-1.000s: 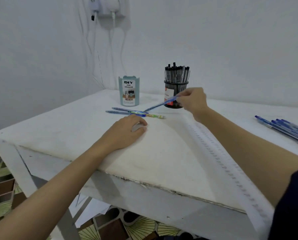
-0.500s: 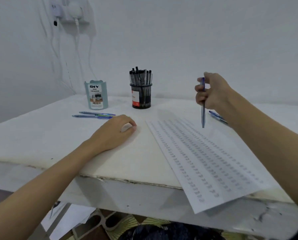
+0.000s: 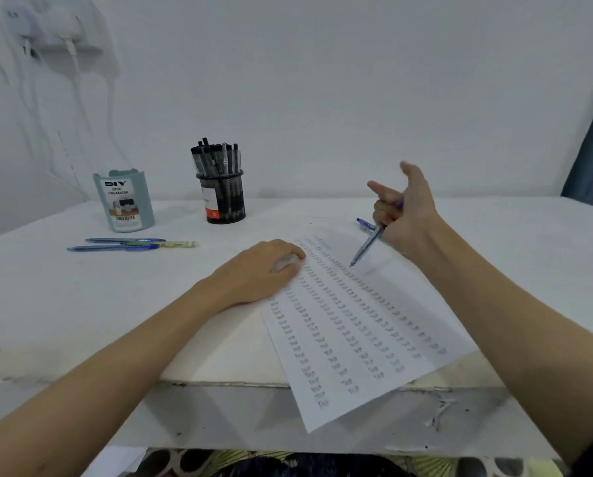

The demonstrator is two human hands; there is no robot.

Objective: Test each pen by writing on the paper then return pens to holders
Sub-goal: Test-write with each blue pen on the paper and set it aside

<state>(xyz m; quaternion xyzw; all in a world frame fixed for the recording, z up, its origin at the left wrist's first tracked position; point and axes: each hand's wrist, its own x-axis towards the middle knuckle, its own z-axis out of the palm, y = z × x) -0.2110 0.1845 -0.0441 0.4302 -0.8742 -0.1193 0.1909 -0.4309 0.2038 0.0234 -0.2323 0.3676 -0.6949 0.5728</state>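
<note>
now tilted | right hand (image 3: 403,215) fingers pinching pen (image 3: 365,246), tip lowered to paper (image 3: 357,339) | left hand (image 3: 264,270) relaxed, unmoved

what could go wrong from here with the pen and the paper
1. The paper hangs over the table edge; only the left hand's fingers touch its margin, so it may slide under strokes.
2. The right hand grips the pen with index and thumb splayed, so it might slip.
</note>
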